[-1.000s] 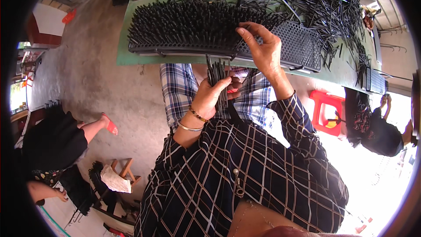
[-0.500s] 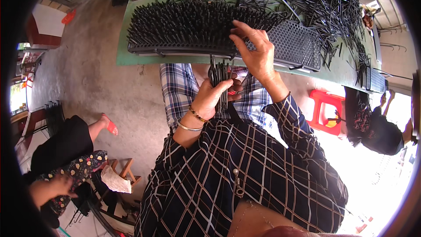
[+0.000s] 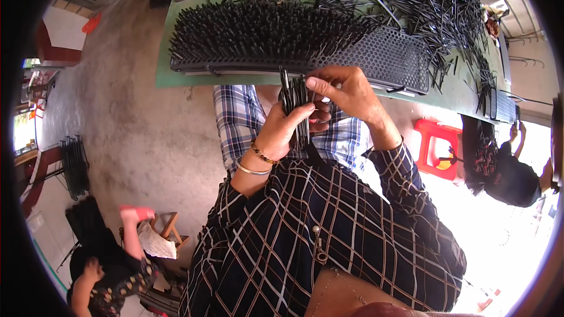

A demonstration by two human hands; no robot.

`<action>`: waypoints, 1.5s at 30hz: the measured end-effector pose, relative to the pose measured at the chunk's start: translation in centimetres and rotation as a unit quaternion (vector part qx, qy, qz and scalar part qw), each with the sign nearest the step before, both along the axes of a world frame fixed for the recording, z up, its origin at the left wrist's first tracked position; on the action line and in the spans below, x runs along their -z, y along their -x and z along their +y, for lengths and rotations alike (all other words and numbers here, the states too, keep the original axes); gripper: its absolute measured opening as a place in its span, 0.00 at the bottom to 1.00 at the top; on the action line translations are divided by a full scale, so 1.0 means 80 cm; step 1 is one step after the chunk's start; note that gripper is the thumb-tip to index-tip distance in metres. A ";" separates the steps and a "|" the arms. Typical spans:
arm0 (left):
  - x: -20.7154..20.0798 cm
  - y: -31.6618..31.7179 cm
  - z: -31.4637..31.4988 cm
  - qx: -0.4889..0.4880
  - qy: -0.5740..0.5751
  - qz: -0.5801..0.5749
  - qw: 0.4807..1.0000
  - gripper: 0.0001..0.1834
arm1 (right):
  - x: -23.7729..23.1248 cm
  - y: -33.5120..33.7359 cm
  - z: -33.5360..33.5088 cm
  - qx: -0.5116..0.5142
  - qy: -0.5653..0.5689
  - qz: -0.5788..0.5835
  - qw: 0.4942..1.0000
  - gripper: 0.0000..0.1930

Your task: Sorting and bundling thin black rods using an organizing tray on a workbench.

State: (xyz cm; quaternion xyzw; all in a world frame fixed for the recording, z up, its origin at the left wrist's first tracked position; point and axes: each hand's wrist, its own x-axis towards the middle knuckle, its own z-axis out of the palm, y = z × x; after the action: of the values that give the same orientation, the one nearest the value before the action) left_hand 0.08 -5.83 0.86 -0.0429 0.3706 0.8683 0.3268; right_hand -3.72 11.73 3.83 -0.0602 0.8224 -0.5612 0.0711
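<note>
Black plastic sticks fill nearly every surface here. At the far left of the green table lies a perforated black tray, a long honeycomb grid. Its left and middle holes are packed with upright sticks, a dense bristling field, while the right end of the grid shows bare holes. Beyond it, to the far right, a loose heap of the same sticks sprawls across the table in no order.

Near the tray's front edge, above a checked lap, the left hand is closed around a bundle of sticks, held upright with the tips pointing toward the tray. The right hand sits just to the right of it, thumb and forefinger pinched together at the top of the bundle, apparently on one or two sticks; whether a single stick is already free of the bundle I cannot tell.

The risks, as I judge them: the bundle is thin and smooth, so a loosened left grip could let sticks slide out onto the lap or the concrete floor. Pinching two at once could jam a hole or leave one crooked. A sleeve brushing the planted rows could tip or dislodge sticks already standing. To the right, another person sits by a red stool, well apart from the hands.
</note>
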 end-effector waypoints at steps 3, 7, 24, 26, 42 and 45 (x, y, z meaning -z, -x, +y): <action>0.002 0.001 0.008 0.008 -0.003 -0.004 1.000 0.15 | 0.009 -0.006 0.010 -0.006 0.084 -0.147 0.985 0.12; 0.009 0.000 0.012 0.008 0.031 -0.020 0.999 0.15 | 0.009 -0.009 0.018 0.056 0.136 -0.112 0.983 0.11; 0.016 -0.001 0.019 0.046 0.091 -0.004 0.995 0.14 | 0.012 0.034 0.022 0.165 0.009 0.210 0.964 0.10; 0.017 -0.002 0.016 0.044 0.089 -0.007 0.995 0.14 | 0.012 0.033 0.020 0.162 0.011 0.207 0.965 0.10; 0.020 -0.004 0.015 0.049 0.083 -0.024 0.995 0.15 | 0.024 0.036 0.004 0.082 -0.142 0.340 0.926 0.12; 0.020 -0.004 0.016 0.052 0.085 -0.024 0.995 0.15 | 0.027 0.034 0.004 0.076 -0.157 0.364 0.915 0.11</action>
State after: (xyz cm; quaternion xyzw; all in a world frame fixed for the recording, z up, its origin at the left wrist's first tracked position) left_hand 0.41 -4.54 -0.74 -0.0721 0.4366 0.8142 0.3760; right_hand -6.43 12.08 1.66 -0.1856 0.8712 -0.3674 -0.2677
